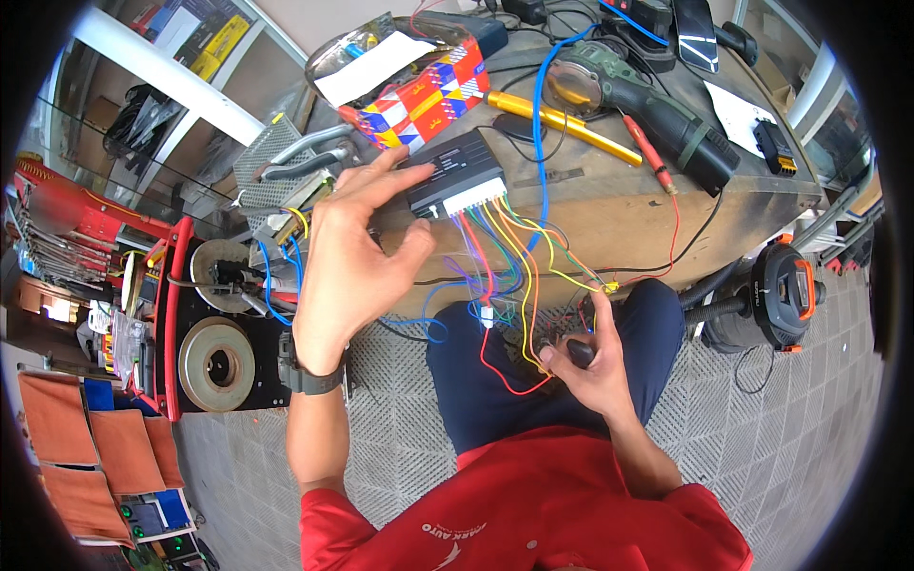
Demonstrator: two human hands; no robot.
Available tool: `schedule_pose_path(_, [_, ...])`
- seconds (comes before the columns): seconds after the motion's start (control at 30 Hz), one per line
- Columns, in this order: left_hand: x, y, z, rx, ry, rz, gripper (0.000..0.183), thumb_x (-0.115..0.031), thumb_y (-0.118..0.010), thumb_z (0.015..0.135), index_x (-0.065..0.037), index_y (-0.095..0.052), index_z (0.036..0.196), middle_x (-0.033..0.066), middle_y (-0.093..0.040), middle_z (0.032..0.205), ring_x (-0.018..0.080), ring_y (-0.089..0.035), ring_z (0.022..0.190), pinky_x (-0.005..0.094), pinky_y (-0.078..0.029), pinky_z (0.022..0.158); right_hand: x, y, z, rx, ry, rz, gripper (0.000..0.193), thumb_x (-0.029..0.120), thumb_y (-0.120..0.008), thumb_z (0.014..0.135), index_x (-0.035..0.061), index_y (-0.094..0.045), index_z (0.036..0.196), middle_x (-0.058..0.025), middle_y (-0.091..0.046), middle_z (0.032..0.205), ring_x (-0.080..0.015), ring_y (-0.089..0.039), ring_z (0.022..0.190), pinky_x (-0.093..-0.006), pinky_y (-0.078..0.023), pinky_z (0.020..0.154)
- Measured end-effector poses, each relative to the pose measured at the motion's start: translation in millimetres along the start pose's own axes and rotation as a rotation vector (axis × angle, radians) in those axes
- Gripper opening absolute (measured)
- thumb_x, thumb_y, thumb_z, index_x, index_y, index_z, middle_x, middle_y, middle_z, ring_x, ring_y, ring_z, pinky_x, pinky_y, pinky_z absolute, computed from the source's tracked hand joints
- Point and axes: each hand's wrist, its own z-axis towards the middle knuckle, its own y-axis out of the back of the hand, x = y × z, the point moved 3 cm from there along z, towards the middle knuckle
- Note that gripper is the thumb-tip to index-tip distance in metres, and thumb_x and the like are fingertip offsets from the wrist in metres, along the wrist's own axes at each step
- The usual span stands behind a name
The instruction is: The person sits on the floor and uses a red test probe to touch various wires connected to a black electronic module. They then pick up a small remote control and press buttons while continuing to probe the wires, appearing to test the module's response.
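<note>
A black electronic control box (pixel 455 164) lies at the bench's front edge, with a white connector (pixel 474 196) on its near side. My left hand (pixel 357 228) reaches over the box's left end, fingers spread and fingertips at its top, thumb apart near its front corner. Many coloured wires (pixel 509 243) hang from the connector toward my lap. A red wire among them carries a white inline piece (pixel 487 316). My right hand (pixel 595 366) is closed around a dark-handled tool (pixel 579 353), mostly hidden. Its index finger reaches up to a yellow wire end (pixel 610 286); red and yellow wires meet near its thumb.
On the bench are a colourful cardboard box (pixel 428 100), a yellow rod (pixel 566 127), a green-black angle grinder (pixel 657 119), a red probe (pixel 647 149) and a blue cable (pixel 539 114). A grinding wheel (pixel 217 364) stands left, a vacuum cleaner (pixel 766 300) right.
</note>
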Motion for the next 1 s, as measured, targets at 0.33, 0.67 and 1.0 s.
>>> schedule_pose_path(0.33, [0.8, -2.2, 15.9, 0.033, -0.239, 0.160, 0.045, -0.006, -0.072, 0.085, 0.005, -0.077, 0.129, 0.0327, -0.074, 0.134, 0.0470, -0.074, 0.117, 0.0503, -0.059, 0.106, -0.9, -6.0, 7.6, -0.045, -0.016, -0.011, 0.098, -0.010, -0.075, 0.097, 0.0018, -0.017, 0.175, -0.0046, -0.069, 0.096, -0.0097, -0.068, 0.077, -0.0276, -0.059, 0.073])
schedule_pose_path(0.67, [-23.8, 0.5, 16.7, 0.102, -0.433, 0.537, 0.007, -0.013, -0.076, 0.086, -0.006, -0.078, 0.084, 0.0128, -0.077, 0.085, 0.0303, -0.080, 0.088, 0.0443, -0.061, 0.080, -17.7, -11.9, 16.3, -0.060, -0.056, 0.106, 0.065, 0.001, -0.067, 0.109, 0.0070, -0.044, 0.169, -0.0150, -0.081, 0.115, -0.0024, -0.054, 0.057, -0.0196, -0.040, 0.048])
schedule_pose_path(1.0, [-26.3, 15.5, 6.9, 0.069, -0.429, 0.604, 0.009, -0.013, -0.080, 0.083, -0.005, -0.080, 0.088, 0.0146, -0.080, 0.100, 0.0287, -0.081, 0.092, 0.0422, -0.060, 0.083, -21.4, -9.5, 15.4, -0.080, 0.020, 0.052, 0.045, 0.006, -0.066, 0.111, -0.0016, -0.060, 0.155, -0.0201, -0.080, 0.130, -0.0018, -0.050, 0.054, -0.0199, -0.041, 0.048])
